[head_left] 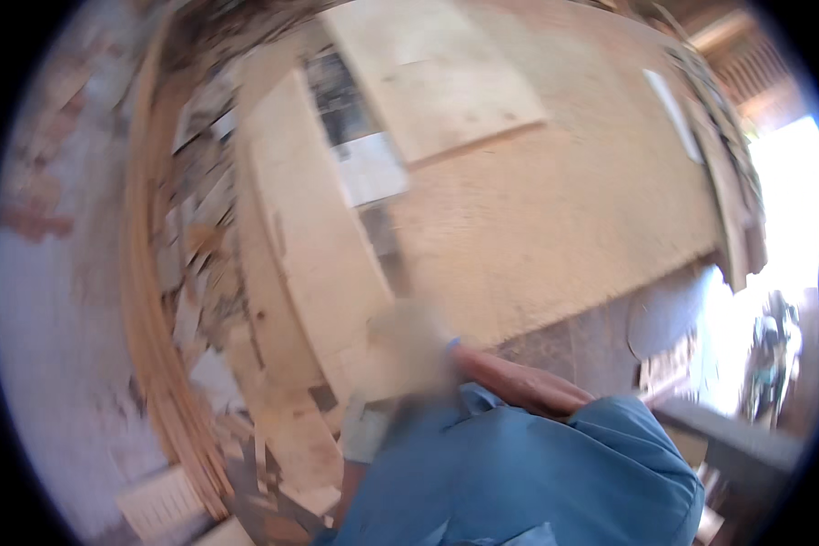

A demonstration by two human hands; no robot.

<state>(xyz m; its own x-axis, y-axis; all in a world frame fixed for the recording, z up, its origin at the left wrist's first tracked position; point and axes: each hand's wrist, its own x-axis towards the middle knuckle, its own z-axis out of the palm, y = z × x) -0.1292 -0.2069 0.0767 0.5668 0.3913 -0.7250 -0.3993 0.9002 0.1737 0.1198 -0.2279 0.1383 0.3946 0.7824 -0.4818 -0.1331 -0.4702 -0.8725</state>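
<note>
My right forearm reaches in from the blue sleeve. At its end is a pale, strongly blurred shape that looks like my gloved right hand, with a bit of blue at the wrist. Its fingers are smeared by motion. Lower down, close to my body, my left hand seems to wear a light glove too; its fingers cannot be made out. Nearest to both is a long, pale wooden board, whose near end lies beside the hands. Whether either hand touches it or holds anything is not visible.
A large plywood sheet spreads to the right, with a smaller panel on top. Wood scraps and long strips lie along the wall at left. A grey beam stands at right, near a bright opening.
</note>
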